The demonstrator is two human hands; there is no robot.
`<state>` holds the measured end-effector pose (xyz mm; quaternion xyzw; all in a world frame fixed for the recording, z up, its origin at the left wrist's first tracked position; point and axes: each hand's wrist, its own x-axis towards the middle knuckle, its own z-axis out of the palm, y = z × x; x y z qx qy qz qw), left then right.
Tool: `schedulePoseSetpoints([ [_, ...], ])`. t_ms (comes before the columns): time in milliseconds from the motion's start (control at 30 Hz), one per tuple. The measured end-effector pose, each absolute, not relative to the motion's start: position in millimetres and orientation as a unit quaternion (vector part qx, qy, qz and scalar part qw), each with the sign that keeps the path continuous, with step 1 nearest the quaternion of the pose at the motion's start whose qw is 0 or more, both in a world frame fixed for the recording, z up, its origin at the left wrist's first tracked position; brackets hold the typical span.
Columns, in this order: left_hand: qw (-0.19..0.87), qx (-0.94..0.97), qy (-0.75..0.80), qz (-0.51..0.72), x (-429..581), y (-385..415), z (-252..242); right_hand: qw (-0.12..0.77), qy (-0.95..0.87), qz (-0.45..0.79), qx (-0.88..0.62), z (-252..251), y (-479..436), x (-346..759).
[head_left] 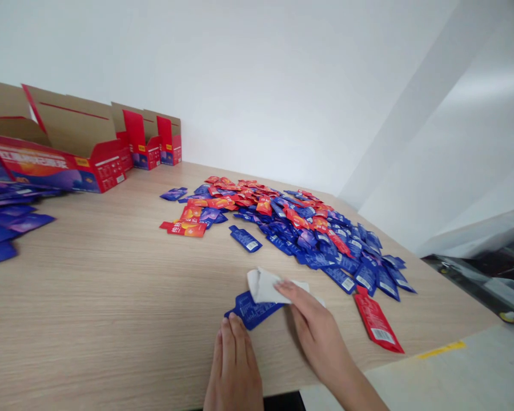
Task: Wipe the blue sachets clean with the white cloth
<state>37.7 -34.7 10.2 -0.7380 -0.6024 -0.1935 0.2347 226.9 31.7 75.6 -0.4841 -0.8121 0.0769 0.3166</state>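
Facing open red boxes and purple-blue pouches at far left; touching, with uncurled fingers of the left hand, the neck of a blue pouch flat on the table; gripping a folded white cloth over that pouch with the right hand, near a mixed pouch heap and, rightmost, a red pouch.
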Motion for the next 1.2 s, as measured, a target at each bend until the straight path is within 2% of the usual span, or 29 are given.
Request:
schedulePoseSetpoints([
  [133,0.240,-0.745,-0.600,-0.164,34,-36,17,0.292,-0.876,0.111,-0.368,79,23,194],
  [333,0.244,-0.756,-0.583,-0.170,32,-39,14,0.299,-0.778,0.077,-0.546,70,57,254],
  [433,0.234,-0.759,-0.582,-0.175,33,-40,13,0.312,-0.752,0.060,-0.578,76,55,260],
  [533,0.215,-0.761,-0.587,-0.171,34,-40,17,0.328,-0.797,0.095,-0.499,86,35,224],
  [667,0.213,-0.765,-0.588,-0.155,34,-40,21,0.283,-0.872,0.131,-0.377,88,22,186],
  [933,0.227,-0.760,-0.590,-0.152,35,-45,23,0.290,-0.757,0.035,-0.585,77,59,259],
  [1067,0.225,-0.758,-0.591,-0.160,38,-42,26,0.315,-0.805,0.086,-0.496,89,37,225],
  [1200,0.226,-0.767,-0.578,-0.162,35,-41,27,0.273,-0.880,0.106,-0.373,87,23,187],
])
